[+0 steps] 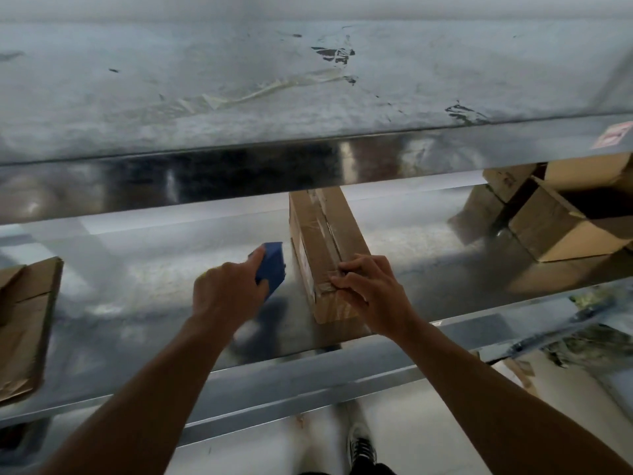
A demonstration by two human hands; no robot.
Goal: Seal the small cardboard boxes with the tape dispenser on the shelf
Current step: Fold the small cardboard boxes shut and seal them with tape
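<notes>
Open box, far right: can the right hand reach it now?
Probably yes: the right hand holds the taped box by its near end, but only bare shelf lies between there and the open box.

Blue tape dispenser blurred, half hidden behind the left hand.

Left hand: bare; knuckles stand out on its back.
Right hand: bare; knuckles and tendons form ridges on its back.
Forearms: bare along all that shows, slender.
Shoe: dark low sneaker with white laces and a pale toe edge, somewhat blurred.
Trouser leg: dark cloth, only a sliver showing.
</notes>
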